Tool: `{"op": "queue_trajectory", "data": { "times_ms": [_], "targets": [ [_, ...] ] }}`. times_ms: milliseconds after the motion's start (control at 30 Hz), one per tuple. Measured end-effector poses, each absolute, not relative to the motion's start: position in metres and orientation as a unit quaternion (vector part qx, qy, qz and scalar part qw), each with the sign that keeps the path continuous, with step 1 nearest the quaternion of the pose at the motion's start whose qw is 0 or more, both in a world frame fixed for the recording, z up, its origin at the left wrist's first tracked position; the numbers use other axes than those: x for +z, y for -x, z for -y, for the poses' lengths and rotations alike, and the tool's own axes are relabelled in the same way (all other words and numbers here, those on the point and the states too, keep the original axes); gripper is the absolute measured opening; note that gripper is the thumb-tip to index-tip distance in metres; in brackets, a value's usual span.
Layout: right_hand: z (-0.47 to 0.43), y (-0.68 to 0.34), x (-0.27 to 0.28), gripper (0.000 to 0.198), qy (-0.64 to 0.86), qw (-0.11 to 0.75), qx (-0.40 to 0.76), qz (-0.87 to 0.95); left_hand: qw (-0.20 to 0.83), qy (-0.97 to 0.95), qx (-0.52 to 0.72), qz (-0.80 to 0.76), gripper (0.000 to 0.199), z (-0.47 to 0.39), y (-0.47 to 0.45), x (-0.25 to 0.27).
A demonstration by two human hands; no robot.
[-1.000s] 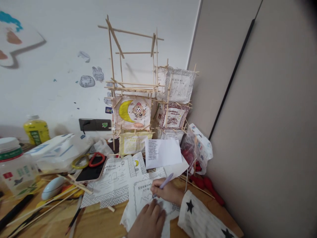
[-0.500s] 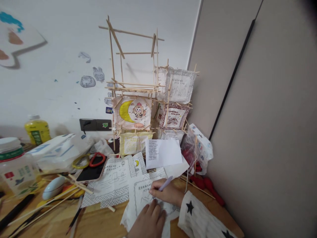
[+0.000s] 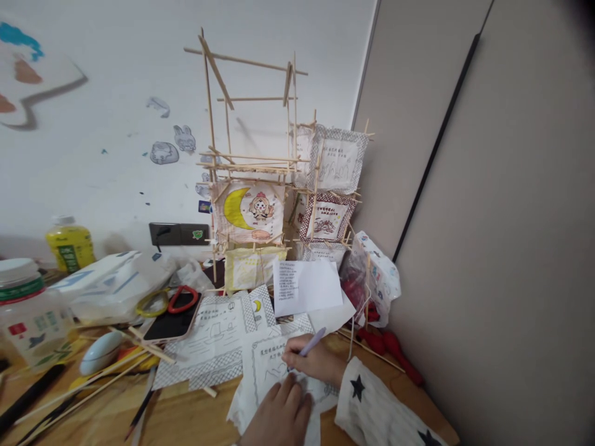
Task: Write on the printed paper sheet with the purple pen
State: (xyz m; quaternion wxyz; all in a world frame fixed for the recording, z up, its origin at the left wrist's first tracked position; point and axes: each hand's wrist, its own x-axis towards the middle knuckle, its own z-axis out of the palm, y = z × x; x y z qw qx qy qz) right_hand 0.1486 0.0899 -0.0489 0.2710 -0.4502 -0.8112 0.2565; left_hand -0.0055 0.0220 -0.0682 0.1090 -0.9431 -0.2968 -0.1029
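From where I stand, the drawing sheet (image 3: 264, 364) lies in front of the stick frame (image 3: 253, 168). There the right hand (image 3: 315, 360) pinches a purple pen (image 3: 313, 341); the left hand (image 3: 281, 414) rests flat, fingers close together, presumably steadying the sheet. The written page (image 3: 318, 288) fronts the frame's base, likely for easy reading.

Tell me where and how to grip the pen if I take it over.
Probably best by its upper end, from above and the right: the pen slants up rightward with that end sticking out free, while the right hand grips it lower down.
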Motion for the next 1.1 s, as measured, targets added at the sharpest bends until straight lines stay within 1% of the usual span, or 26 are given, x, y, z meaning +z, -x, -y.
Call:
{"op": "queue_trajectory", "data": {
  "times_ms": [200,400,533,800,900,1100],
  "targets": [
    [-0.092,-0.149,-0.05,0.025,0.459,0.252,0.244,0.816,0.109,0.945,-0.099,0.293,0.029,-0.024,0.007,-0.073],
    [-0.093,-0.148,-0.051,0.027,0.437,0.278,0.255,0.816,0.13,0.942,-0.109,0.29,0.03,-0.025,0.006,-0.077],
    [-0.091,-0.148,-0.048,0.027,0.442,0.266,0.239,0.823,0.129,0.943,-0.109,0.288,0.028,-0.025,0.006,-0.075],
    [-0.09,-0.148,-0.048,0.025,0.443,0.272,0.252,0.816,0.146,0.939,-0.142,0.278,0.026,-0.029,0.007,-0.085],
    [-0.09,-0.148,-0.048,0.026,0.441,0.287,0.25,0.813,0.151,0.938,-0.144,0.276,0.026,-0.027,0.008,-0.081],
    [-0.089,-0.147,-0.047,0.026,0.452,0.285,0.236,0.812,0.14,0.938,-0.132,0.287,0.028,-0.022,0.007,-0.071]
  ]
}}
